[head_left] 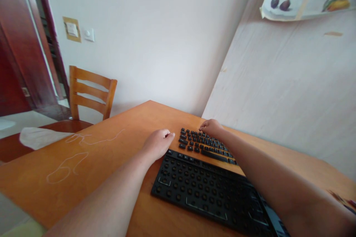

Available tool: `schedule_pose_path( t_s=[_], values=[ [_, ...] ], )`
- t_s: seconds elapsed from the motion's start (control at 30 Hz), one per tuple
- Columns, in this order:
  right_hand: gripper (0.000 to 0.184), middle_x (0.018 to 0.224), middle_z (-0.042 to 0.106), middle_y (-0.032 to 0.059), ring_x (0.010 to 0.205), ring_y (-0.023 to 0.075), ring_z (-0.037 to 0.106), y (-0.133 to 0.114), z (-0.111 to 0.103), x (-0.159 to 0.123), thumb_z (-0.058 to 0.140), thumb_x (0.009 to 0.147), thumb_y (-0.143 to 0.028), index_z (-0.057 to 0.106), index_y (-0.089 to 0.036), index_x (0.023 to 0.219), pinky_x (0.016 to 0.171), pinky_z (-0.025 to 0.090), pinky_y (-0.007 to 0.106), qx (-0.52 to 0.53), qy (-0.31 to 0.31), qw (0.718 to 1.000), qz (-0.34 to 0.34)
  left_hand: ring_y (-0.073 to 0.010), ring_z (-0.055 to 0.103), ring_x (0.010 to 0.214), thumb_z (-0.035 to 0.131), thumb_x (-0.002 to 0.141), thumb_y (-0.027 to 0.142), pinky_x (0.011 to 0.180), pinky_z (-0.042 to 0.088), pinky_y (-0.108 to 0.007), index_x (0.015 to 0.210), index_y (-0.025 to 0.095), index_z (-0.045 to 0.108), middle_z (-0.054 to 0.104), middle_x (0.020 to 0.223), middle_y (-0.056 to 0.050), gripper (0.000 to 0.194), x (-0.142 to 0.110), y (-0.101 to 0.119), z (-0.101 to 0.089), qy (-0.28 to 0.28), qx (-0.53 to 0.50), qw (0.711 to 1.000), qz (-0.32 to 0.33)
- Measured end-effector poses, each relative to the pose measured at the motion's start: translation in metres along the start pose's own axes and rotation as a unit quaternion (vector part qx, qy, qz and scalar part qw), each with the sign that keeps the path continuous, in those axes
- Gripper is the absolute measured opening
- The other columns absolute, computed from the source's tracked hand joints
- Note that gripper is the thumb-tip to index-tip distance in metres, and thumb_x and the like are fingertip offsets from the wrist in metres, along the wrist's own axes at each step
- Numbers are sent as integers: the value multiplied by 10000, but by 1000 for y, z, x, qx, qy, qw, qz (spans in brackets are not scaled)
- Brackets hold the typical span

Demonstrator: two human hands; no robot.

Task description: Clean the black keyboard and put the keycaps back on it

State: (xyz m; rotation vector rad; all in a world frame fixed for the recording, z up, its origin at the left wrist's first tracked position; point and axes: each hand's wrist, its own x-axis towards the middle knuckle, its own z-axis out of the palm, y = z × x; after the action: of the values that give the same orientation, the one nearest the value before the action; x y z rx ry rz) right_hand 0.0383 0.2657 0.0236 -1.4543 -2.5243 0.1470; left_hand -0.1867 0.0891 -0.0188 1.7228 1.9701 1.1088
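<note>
A black keyboard base (194, 189) without most of its caps lies on the wooden table, with a few keys left along its top edge. Beyond it, black keycaps (191, 142) are laid out in keyboard rows on the wood. My right hand (211, 127) reaches over the far row, thumb and fingers pinched on a small dark keycap at the fingertips. My left hand (160, 142) is closed in a loose fist by the base's upper left corner, left of the laid-out caps. Whatever it may hold is hidden. My right forearm covers part of the base and caps.
The table (119, 155) meets the wall at the back and right. White string (66, 170) lies at its left. A wooden chair (91, 92) with a white cloth (41, 137) on it stands at left. A fruit painting (314, 3) hangs upper right.
</note>
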Motion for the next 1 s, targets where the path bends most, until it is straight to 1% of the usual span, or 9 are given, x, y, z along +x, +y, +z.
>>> schedule_pose_path(
  t_s=[0.1,0.17,0.23,0.3,0.33,0.43,0.5,0.67,1.0],
  values=[
    [223,770,732,42,715,162,641,-11,-10,-18,593,802,-328,763,-186,821,635,446,247,22,23,999,-16,-149,530,599,428,878,512,542,284,-257,694,197,594,629,663,-17,400,0,-1,0,-2,1,1000,1],
    [237,807,735,29,729,151,638,-21,-18,-37,574,821,-343,757,-198,859,644,450,238,39,25,998,-37,-147,520,589,426,877,511,532,271,-258,683,198,580,609,639,-10,400,1,-1,0,-1,3,1000,5],
    [235,800,731,5,704,134,627,-32,-24,-60,558,835,-350,750,-218,868,640,449,230,57,13,996,-66,-146,514,586,430,874,509,527,261,-259,665,199,563,588,617,-4,397,1,-1,1,4,6,1000,7],
    [236,740,713,2,656,134,605,-43,-29,-86,554,839,-349,745,-210,849,609,436,241,89,0,990,-107,-148,512,591,438,870,503,528,259,-261,656,199,559,581,611,-2,391,1,-1,1,7,8,1000,10],
    [235,743,711,-2,651,134,601,-48,-31,-99,553,842,-348,744,-215,872,610,434,245,98,-10,988,-118,-149,512,595,440,868,502,530,261,-262,656,199,561,582,613,-3,389,1,-1,1,8,8,1000,12],
    [222,788,716,-8,713,138,622,-60,-32,-130,554,846,-340,741,-221,860,665,444,248,129,-31,983,-129,-156,515,606,437,866,512,535,267,-263,662,199,572,588,620,-9,397,2,-1,1,8,6,1000,20],
    [215,785,713,-13,737,139,631,-64,-30,-143,550,851,-329,735,-220,844,690,447,246,139,-47,981,-131,-160,518,611,436,864,519,535,270,-262,669,199,580,595,626,-13,401,2,-1,1,4,5,1000,19],
    [213,831,721,-11,760,139,636,-66,-23,-154,546,856,-313,736,-220,870,711,453,238,137,-53,980,-131,-165,526,617,435,863,525,543,282,-260,702,195,609,630,656,-28,406,2,0,0,-9,-5,1000,7],
    [224,879,733,4,822,168,655,-68,-21,-155,533,857,-317,741,-233,873,761,470,260,111,-54,984,-126,-168,539,623,449,862,512,550,294,-261,709,193,613,646,673,-36,390,1,3,-2,-13,-4,1000,-5]
  ],
)
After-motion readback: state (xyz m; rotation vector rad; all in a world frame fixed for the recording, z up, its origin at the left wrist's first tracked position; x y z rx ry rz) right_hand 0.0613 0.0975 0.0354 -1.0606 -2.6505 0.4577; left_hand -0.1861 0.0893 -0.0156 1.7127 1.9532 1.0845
